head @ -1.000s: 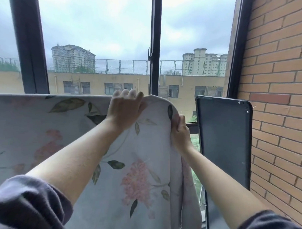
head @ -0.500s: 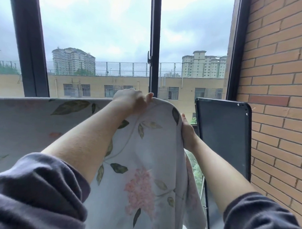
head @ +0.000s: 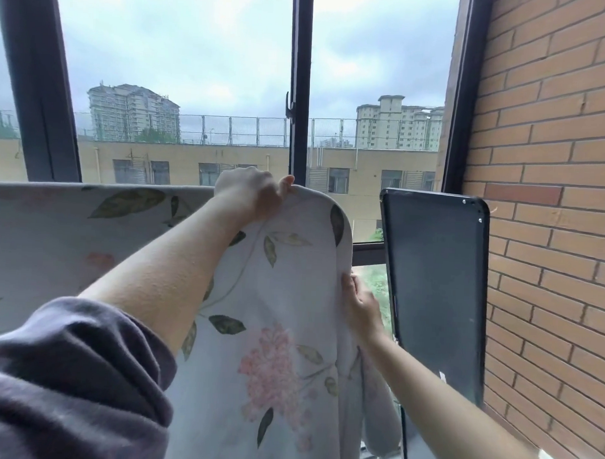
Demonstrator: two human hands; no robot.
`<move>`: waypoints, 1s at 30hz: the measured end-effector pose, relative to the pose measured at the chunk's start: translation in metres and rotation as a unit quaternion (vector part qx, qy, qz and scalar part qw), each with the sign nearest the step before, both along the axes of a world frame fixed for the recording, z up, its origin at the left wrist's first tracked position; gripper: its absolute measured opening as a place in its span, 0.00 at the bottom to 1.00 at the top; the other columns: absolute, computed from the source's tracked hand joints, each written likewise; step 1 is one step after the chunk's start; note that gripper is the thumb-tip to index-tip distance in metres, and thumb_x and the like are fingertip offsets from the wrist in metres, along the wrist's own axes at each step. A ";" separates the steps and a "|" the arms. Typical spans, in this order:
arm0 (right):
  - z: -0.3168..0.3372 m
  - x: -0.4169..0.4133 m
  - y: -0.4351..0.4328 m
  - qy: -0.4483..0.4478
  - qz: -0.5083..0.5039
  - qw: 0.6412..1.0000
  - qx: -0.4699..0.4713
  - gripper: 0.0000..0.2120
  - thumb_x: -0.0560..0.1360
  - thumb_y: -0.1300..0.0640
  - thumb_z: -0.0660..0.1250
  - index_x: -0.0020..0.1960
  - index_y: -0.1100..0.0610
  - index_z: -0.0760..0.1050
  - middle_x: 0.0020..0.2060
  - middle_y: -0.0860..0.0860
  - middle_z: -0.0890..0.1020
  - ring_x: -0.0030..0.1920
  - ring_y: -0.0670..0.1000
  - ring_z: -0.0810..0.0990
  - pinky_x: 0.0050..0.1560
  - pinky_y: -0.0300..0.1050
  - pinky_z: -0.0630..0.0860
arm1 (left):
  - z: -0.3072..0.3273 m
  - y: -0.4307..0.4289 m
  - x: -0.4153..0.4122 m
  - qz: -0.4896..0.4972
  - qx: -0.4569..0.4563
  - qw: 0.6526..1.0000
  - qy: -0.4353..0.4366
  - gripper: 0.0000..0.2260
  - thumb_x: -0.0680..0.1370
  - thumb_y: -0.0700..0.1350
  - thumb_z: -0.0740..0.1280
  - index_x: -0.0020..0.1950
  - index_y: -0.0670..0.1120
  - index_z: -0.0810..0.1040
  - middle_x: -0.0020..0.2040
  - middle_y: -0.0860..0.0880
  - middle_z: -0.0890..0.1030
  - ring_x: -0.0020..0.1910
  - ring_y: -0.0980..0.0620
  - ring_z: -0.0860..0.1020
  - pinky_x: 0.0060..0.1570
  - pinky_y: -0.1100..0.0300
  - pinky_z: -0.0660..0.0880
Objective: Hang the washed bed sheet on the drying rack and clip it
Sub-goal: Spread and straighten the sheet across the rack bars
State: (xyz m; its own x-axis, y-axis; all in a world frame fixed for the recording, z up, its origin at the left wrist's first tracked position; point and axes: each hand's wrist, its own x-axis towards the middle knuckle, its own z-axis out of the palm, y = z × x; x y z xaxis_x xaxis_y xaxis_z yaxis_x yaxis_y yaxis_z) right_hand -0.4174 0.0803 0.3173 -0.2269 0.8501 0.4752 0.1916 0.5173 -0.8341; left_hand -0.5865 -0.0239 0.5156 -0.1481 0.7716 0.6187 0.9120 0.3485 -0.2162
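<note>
A white bed sheet (head: 285,297) printed with pink flowers and green leaves hangs over a horizontal bar that it hides completely; it spans from the left edge to mid-frame. My left hand (head: 250,196) grips the sheet's top fold near its right end, fingers curled over the cloth. My right hand (head: 360,303) is lower, holding the sheet's right side edge with the fingers behind the fabric. No clips are in view.
A dark flat panel (head: 436,285) stands upright just right of the sheet. A brick wall (head: 552,203) fills the right side. Dark window frames (head: 301,85) stand behind the sheet, with buildings outside.
My right hand has slid down the sheet's right edge. My left hand has closed its fingers on the top fold. The view has tilted slightly.
</note>
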 end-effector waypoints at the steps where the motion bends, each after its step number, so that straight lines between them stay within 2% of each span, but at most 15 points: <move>1: 0.000 -0.002 0.003 0.019 0.025 0.999 -0.015 0.21 0.78 0.41 0.52 0.56 0.52 0.75 0.47 0.50 0.82 0.49 0.51 0.79 0.49 0.47 0.74 | 0.000 0.000 -0.001 0.002 0.000 1.000 0.000 0.28 0.80 0.62 0.40 0.41 0.46 0.72 0.38 0.45 0.72 0.43 0.45 0.77 0.45 0.55 0.77; 3: 0.004 -0.004 0.007 0.068 0.080 0.994 -0.041 0.16 0.82 0.50 0.53 0.58 0.56 0.76 0.48 0.49 0.82 0.50 0.49 0.80 0.53 0.45 0.76 | 0.000 -0.002 -0.005 0.009 -0.002 1.000 0.005 0.30 0.80 0.62 0.40 0.41 0.44 0.73 0.35 0.46 0.72 0.40 0.46 0.75 0.41 0.56 0.75; 6: 0.000 0.003 0.011 0.135 0.166 0.965 -0.153 0.14 0.82 0.56 0.55 0.49 0.58 0.78 0.37 0.49 0.83 0.36 0.44 0.81 0.37 0.37 0.77 | -0.001 -0.004 -0.009 0.018 -0.011 1.000 0.012 0.32 0.80 0.63 0.39 0.43 0.44 0.76 0.37 0.45 0.75 0.39 0.46 0.74 0.35 0.58 0.70; 8: -0.014 0.011 0.020 0.065 0.143 0.975 -0.158 0.12 0.80 0.56 0.59 0.43 0.55 0.79 0.39 0.54 0.82 0.36 0.45 0.80 0.41 0.40 0.77 | -0.002 -0.005 -0.010 0.019 -0.010 1.000 0.017 0.33 0.80 0.63 0.39 0.43 0.44 0.76 0.39 0.44 0.77 0.39 0.46 0.75 0.34 0.58 0.69; 10: -0.020 0.019 0.026 -0.062 0.065 0.991 -0.095 0.07 0.73 0.56 0.62 0.42 0.52 0.79 0.46 0.55 0.84 0.44 0.50 0.81 0.49 0.48 0.77 | -0.002 -0.006 -0.009 0.018 -0.007 1.000 0.015 0.32 0.80 0.63 0.39 0.41 0.44 0.75 0.40 0.44 0.77 0.39 0.46 0.75 0.36 0.58 0.71; 12: -0.016 0.022 0.021 -0.181 -0.044 0.982 -0.038 0.08 0.70 0.58 0.62 0.48 0.53 0.75 0.50 0.54 0.82 0.51 0.56 0.79 0.48 0.48 0.74 | -0.002 -0.006 -0.006 0.016 -0.006 1.000 0.008 0.32 0.80 0.63 0.39 0.41 0.43 0.75 0.39 0.44 0.77 0.38 0.46 0.75 0.35 0.58 0.70; 14: -0.015 0.024 0.014 -0.275 -0.171 0.946 -0.020 0.17 0.70 0.56 0.65 0.57 0.56 0.67 0.56 0.55 0.75 0.58 0.59 0.74 0.52 0.50 0.71 | -0.001 -0.005 0.001 0.015 -0.015 1.000 0.012 0.33 0.79 0.63 0.39 0.43 0.43 0.76 0.39 0.45 0.77 0.37 0.47 0.76 0.32 0.60 0.68; 15: -0.017 0.026 0.014 -0.284 -0.212 0.934 -0.045 0.23 0.70 0.53 0.66 0.61 0.57 0.63 0.59 0.55 0.72 0.61 0.59 0.71 0.55 0.52 0.70 | -0.001 -0.005 0.004 0.014 -0.020 1.000 0.013 0.34 0.79 0.63 0.39 0.43 0.43 0.77 0.38 0.45 0.77 0.37 0.47 0.76 0.31 0.61 0.67; 17: -0.025 0.033 0.019 -0.240 -0.224 0.939 -0.104 0.32 0.69 0.47 0.69 0.66 0.57 0.59 0.63 0.57 0.69 0.64 0.60 0.69 0.59 0.54 0.69 | -0.002 -0.005 0.005 0.019 -0.022 0.999 0.014 0.34 0.79 0.63 0.39 0.43 0.43 0.77 0.37 0.45 0.77 0.37 0.47 0.76 0.31 0.61 0.68; 18: -0.027 0.037 0.022 -0.216 -0.193 0.948 -0.130 0.35 0.69 0.46 0.70 0.68 0.57 0.59 0.63 0.57 0.70 0.64 0.60 0.70 0.59 0.52 0.70 | -0.002 -0.006 0.004 0.023 -0.019 0.999 0.015 0.34 0.79 0.63 0.39 0.43 0.43 0.76 0.37 0.45 0.77 0.37 0.47 0.76 0.32 0.61 0.69; 20: -0.028 0.042 0.027 -0.220 -0.093 0.959 -0.155 0.26 0.73 0.47 0.68 0.66 0.57 0.67 0.55 0.54 0.77 0.54 0.55 0.77 0.51 0.44 0.71 | -0.001 -0.008 0.001 0.024 -0.011 1.000 0.006 0.32 0.80 0.63 0.39 0.43 0.44 0.75 0.36 0.45 0.75 0.39 0.46 0.75 0.34 0.59 0.69; 22: -0.030 0.043 0.025 -0.227 -0.036 0.961 -0.154 0.12 0.76 0.49 0.66 0.52 0.56 0.80 0.39 0.50 0.81 0.40 0.50 0.78 0.39 0.40 0.70 | 0.000 -0.010 -0.001 0.018 -0.008 1.000 -0.004 0.30 0.80 0.63 0.40 0.42 0.45 0.74 0.34 0.46 0.72 0.39 0.46 0.74 0.38 0.58 0.71; 25: -0.032 0.046 0.032 -0.197 -0.102 0.968 -0.117 0.13 0.76 0.51 0.65 0.36 0.54 0.80 0.34 0.52 0.81 0.40 0.53 0.78 0.37 0.43 0.70 | 0.000 -0.011 -0.003 0.016 -0.002 1.000 0.000 0.31 0.80 0.62 0.40 0.40 0.44 0.74 0.35 0.46 0.73 0.39 0.47 0.74 0.40 0.57 0.73; 28: -0.017 0.068 0.046 -0.130 -0.227 0.959 -0.111 0.15 0.76 0.55 0.62 0.36 0.63 0.76 0.34 0.58 0.79 0.38 0.58 0.74 0.37 0.46 0.69 | -0.002 -0.009 -0.004 0.016 0.004 1.000 0.002 0.30 0.80 0.62 0.39 0.36 0.45 0.71 0.36 0.45 0.74 0.39 0.46 0.76 0.44 0.56 0.77; 30: 0.001 0.087 0.052 -0.066 -0.293 0.949 -0.100 0.13 0.77 0.55 0.61 0.37 0.60 0.74 0.37 0.59 0.79 0.41 0.60 0.75 0.40 0.48 0.70 | -0.004 -0.008 -0.004 0.021 0.005 1.000 -0.002 0.31 0.80 0.62 0.39 0.36 0.45 0.72 0.37 0.45 0.75 0.40 0.46 0.77 0.43 0.56 0.77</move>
State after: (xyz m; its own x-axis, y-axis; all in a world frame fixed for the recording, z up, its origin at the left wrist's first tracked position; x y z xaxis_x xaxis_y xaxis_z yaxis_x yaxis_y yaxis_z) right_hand -0.3301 0.1320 0.3183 0.2662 0.9186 0.2921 0.5076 0.1240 -0.8526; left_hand -0.5904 -0.0315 0.5117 -0.1819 0.7581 0.6263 0.8977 0.3880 -0.2088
